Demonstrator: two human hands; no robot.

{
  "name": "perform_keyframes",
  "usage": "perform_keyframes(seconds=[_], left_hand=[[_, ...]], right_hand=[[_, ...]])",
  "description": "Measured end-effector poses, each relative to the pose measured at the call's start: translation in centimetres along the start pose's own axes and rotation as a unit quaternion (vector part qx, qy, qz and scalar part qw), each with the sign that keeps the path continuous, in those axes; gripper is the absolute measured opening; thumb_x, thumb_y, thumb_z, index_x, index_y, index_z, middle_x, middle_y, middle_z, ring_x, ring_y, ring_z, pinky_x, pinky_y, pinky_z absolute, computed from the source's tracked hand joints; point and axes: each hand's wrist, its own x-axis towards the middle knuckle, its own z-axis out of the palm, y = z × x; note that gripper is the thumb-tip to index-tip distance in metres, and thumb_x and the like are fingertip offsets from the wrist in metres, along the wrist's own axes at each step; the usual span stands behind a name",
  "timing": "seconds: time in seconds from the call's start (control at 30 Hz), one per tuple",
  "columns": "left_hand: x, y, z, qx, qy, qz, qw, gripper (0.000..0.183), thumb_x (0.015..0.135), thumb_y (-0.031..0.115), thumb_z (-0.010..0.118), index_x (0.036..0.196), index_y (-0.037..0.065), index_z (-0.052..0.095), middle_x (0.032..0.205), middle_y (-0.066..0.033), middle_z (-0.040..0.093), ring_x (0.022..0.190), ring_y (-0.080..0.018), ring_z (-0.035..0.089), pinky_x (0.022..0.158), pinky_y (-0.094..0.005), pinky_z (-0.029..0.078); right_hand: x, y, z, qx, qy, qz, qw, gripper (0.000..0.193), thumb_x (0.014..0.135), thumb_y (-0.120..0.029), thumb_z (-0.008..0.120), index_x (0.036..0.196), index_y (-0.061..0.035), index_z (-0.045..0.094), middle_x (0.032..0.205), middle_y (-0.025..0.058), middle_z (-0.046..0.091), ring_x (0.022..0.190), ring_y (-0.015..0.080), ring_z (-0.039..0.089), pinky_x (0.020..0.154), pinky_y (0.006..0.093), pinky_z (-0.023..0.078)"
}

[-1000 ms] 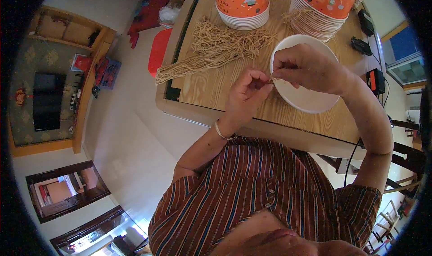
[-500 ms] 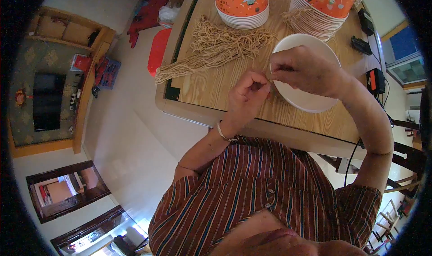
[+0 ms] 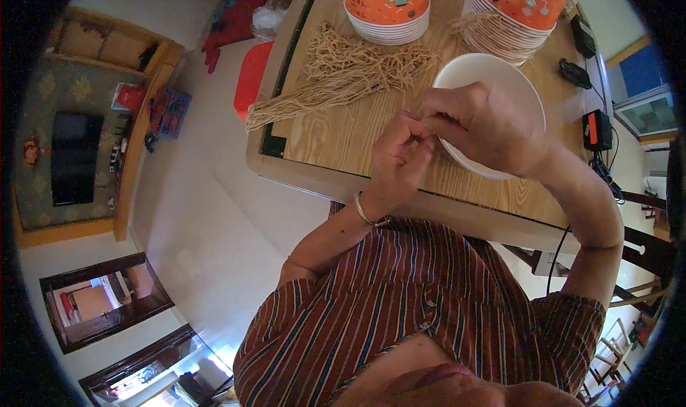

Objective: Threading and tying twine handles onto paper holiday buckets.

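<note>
Pinched fingers of my left hand (image 3: 401, 150) meet those of my right hand (image 3: 486, 125) at the near left rim of a white bowl (image 3: 511, 78). Whatever is between the fingertips is too small and hidden to make out. My right hand and wrist cover part of the bowl. To the left of the hands a bundle of tan cord (image 3: 336, 78) lies on the wooden table (image 3: 321, 146), straight strands at one end and loose curls at the other. My left wrist wears a bracelet.
Two stacks of orange-and-white paper tubs, a left stack (image 3: 389, 17) and a right stack (image 3: 514, 21), stand at the far side, with tan cord around the right one. Black devices (image 3: 597, 130) and cables lie along the right edge. A red stool (image 3: 252, 78) stands beyond the left edge.
My left hand has moved slightly right, and my right hand has turned and come closer, so the fingertips now touch. The cord bundle and bowl stay in place.
</note>
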Motion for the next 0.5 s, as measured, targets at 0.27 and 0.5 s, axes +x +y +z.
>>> perform_keyframes(seconds=[0.27, 0.5], left_hand=[[0.1, 0.7, -0.2, 0.034, -0.028, -0.031, 0.999, 0.014, 0.087, -0.007, 0.057, 0.097, 0.003, 0.054, 0.092, -0.0036, 0.052, 0.082, -0.0101, 0.054, 0.076, -0.0246, 0.047], [1.0, 1.8, -0.8, -0.121, -0.031, -0.103, 0.987, 0.028, 0.088, -0.007, 0.059, 0.112, 0.005, 0.05, 0.098, -0.0003, 0.049, 0.088, -0.0078, 0.05, 0.08, -0.0227, 0.044]], right_hand=[[0.4, 2.4, 0.0, -0.019, -0.004, -0.029, 0.999, 0.011, 0.087, -0.013, 0.063, 0.095, -0.0043, 0.062, 0.082, 0.012, 0.066, 0.071, 0.0288, 0.064, 0.062, 0.0383, 0.05], [-0.8, 5.1, 0.0, -0.507, 0.214, -0.343, 0.761, 0.058, 0.076, -0.007, 0.068, 0.132, -0.0029, 0.053, 0.132, 0.0069, 0.056, 0.105, 0.0203, 0.062, 0.08, 0.0302, 0.056]])
